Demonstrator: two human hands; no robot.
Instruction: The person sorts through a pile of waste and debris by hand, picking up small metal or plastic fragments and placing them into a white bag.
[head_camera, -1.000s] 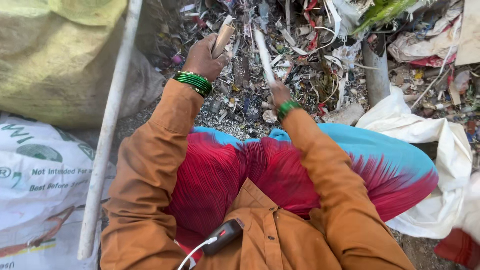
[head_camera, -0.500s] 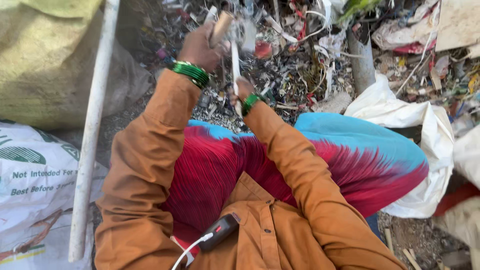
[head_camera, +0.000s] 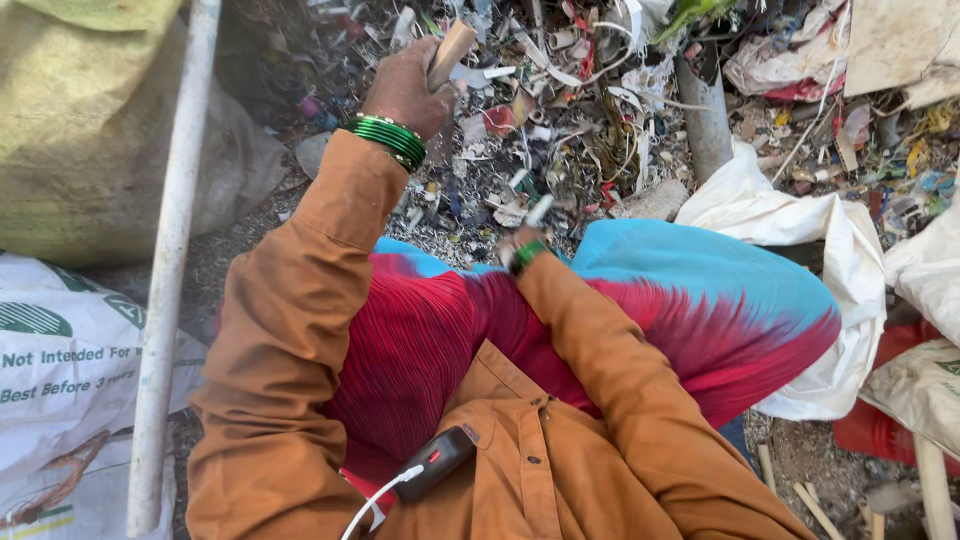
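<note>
My left hand (head_camera: 403, 92) is raised over a pile of shredded scrap (head_camera: 575, 120) and is closed round a light wooden handle (head_camera: 450, 48); what is on the handle's far end is hidden. My right hand (head_camera: 514, 246) is low, at the edge of my red and blue cloth-covered lap (head_camera: 700, 300). It grips a small white piece (head_camera: 538, 210) that sticks up from the fingers. Green bangles (head_camera: 388, 137) sit on the left wrist, and a green band is on the right wrist.
A white pipe (head_camera: 170, 270) runs upright on the left, beside an olive sack (head_camera: 70, 130) and a white printed sack (head_camera: 60, 390). A grey post (head_camera: 705, 120) stands in the scrap. White bags (head_camera: 810, 235) lie on the right. A black device (head_camera: 435, 462) with a white cable hangs on my chest.
My right hand has drawn back from the scrap pile towards my lap, and the long white strip it held now shows only as a short piece. The left hand stays raised with the handle.
</note>
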